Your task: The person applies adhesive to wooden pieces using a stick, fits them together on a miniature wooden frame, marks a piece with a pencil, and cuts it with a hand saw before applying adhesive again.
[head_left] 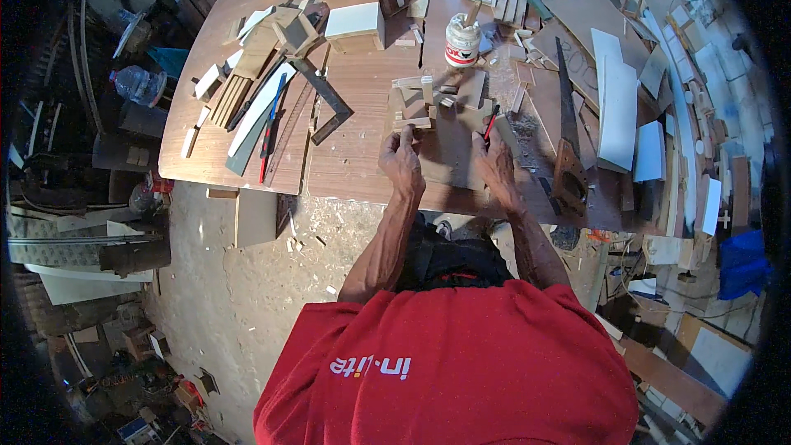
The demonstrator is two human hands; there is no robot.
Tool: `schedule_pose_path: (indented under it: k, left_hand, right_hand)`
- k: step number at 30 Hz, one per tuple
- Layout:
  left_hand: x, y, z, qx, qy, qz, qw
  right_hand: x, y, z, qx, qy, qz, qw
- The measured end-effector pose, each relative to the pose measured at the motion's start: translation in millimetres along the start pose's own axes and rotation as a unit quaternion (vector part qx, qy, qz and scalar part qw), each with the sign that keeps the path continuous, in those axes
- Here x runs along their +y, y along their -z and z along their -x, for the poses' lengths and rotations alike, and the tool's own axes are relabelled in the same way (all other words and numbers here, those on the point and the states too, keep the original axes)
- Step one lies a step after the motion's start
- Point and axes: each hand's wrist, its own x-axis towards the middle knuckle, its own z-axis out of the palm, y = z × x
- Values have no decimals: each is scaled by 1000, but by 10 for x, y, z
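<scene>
My left hand (402, 163) pinches a short pale wooden strip (414, 124) at the near side of a small assembly of wooden pieces (409, 99). The assembly lies on the brown worktable (354, 173) in front of me. To the right, my right hand (495, 161) is closed round a slim red-and-black tool (491, 125), its tip pointing away from me; its exact kind is too small to tell. A thin board (453, 144) lies between the hands. Beyond the assembly stands a white jar (462, 41) with a red-marked label and a stick in its mouth.
A handsaw (567, 103) lies right of my right hand. Left are a dark try square (329, 107), a steel ruler (292, 125) and a red-and-blue slim tool (270, 136). Small wooden boxes (354, 26) stand at the back. White-faced panels (616, 107) and offcuts crowd the right side.
</scene>
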Motion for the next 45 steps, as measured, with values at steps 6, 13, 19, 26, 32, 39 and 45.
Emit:
schedule_pose_path:
  k: [6,13,19,26,32,39,45]
  left_hand:
    - [-49,-9,-32,3,-10,-19,1000]
    - [85,-131,89,49,-33,-7,998]
    - [103,-116,88,31,-46,-35,998]
    - [85,-122,90,-3,-79,-35,996]
    - [121,-211,141,10,-155,-28,987]
    - [96,-156,112,3,-147,-67,987]
    - [99,-152,112,14,-141,-69,987]
  right_hand:
    - [88,-16,-93,71,-24,-165,983]
    - [-111,87,-108,73,-20,-188,979]
    - [28,-13,-205,33,-59,-217,974]
    - [-250,16,-270,27,-133,-393,909]
    - [-343,-92,-348,14,-73,-409,909]
    - [-431,-106,-426,4,-24,-405,914]
    - [-637,37,-445,12,50,-223,973]
